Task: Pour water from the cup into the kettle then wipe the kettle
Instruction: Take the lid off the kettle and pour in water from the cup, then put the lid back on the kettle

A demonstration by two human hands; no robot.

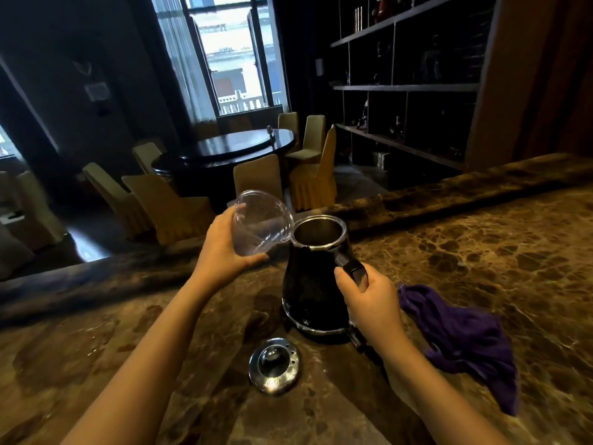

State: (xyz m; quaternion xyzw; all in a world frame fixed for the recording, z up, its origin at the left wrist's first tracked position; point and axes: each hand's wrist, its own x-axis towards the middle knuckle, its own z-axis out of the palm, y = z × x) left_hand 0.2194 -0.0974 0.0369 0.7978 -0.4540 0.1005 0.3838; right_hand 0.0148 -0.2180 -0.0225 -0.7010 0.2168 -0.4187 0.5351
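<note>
Kettle [313, 284] handle hidden by right hand [373, 303]

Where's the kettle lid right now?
The lid lies on the marble counter, in front of the kettle, between the person's forearms.

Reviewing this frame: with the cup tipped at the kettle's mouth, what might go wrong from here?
1. The clear cup in the left hand is tilted with its rim at the edge of the kettle opening, so water may run down the black body onto the marble counter.
2. The lid lies on the counter just in front of the kettle; a forearm could knock it.
3. The purple cloth lies beside the right hand and may soak up spills.
</note>
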